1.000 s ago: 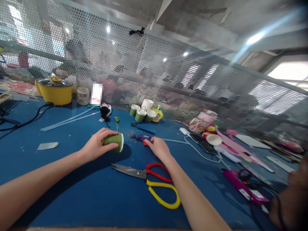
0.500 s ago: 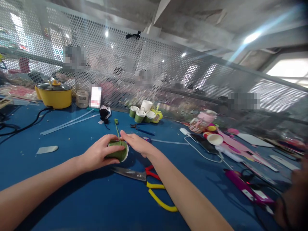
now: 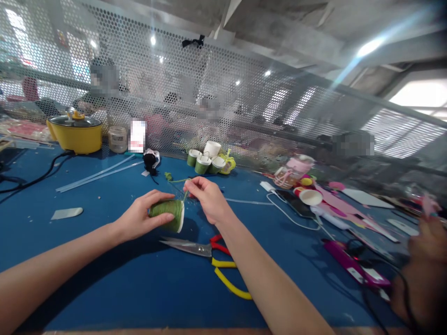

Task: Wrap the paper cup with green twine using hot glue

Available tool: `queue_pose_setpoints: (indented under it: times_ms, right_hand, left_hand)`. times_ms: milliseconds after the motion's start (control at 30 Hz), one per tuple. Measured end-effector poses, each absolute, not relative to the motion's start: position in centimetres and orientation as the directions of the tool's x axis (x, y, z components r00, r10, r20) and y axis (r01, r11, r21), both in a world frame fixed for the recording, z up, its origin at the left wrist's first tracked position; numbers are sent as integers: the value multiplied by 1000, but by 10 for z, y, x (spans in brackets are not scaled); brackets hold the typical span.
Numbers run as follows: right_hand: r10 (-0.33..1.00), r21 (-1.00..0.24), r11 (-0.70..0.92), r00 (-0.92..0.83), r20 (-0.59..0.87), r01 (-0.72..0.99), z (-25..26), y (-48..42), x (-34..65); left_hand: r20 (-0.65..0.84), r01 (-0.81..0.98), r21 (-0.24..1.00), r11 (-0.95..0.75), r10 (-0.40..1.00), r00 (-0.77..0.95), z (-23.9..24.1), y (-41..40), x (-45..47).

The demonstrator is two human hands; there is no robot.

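My left hand (image 3: 141,215) is wrapped round a small paper cup (image 3: 169,215) covered in green yarn, tilted with its white rim to the right. Thumb and fingers of my right hand (image 3: 206,195) pinch a strand of green yarn (image 3: 179,180) just above that rim. The strand runs left to a small green knot or tangle (image 3: 168,176) on the table. Below the cup lie scissors (image 3: 195,249) with red and yellow handles, partly under my right forearm.
Several green-wrapped white cups (image 3: 203,163) stand by the mesh partition (image 3: 237,125). At left are a yellow electric pot (image 3: 77,137), a jar (image 3: 118,139) and glue sticks (image 3: 94,176). A phone (image 3: 295,203), a purple power strip (image 3: 352,265) and another person's hand (image 3: 429,237) are at right.
My right hand has moved up and to the right off the cup, drawing the yarn strand sideways. My left hand still holds the cup, now showing more of its wrapped side.
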State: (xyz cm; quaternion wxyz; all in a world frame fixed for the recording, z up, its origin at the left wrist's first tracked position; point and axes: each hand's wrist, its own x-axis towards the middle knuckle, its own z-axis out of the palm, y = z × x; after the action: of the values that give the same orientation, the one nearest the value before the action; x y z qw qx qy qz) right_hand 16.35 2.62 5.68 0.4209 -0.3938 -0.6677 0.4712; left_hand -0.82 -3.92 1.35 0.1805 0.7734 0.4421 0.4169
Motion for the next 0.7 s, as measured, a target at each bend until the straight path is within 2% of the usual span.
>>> queue_pose_setpoints:
  times_ms: [100,233,567,700]
  right_hand:
    - [930,-952,269,-296,217,146,58,29,168]
    - [925,-936,303,-292,243,181,54,32,169]
    - [897,-891,367,-356,263,267,54,29,165]
    - [906,-888,342,-358,226,306,51,30,166]
  left_hand:
    - [397,514,725,-458,888,232,17,-41,-6]
    - [362,513,738,-439,899,248,18,-42,-6]
    - [446,516,644,-564,825,346,15,-43,-3]
    - [515,481,618,-622,782,351,15,-44,-4]
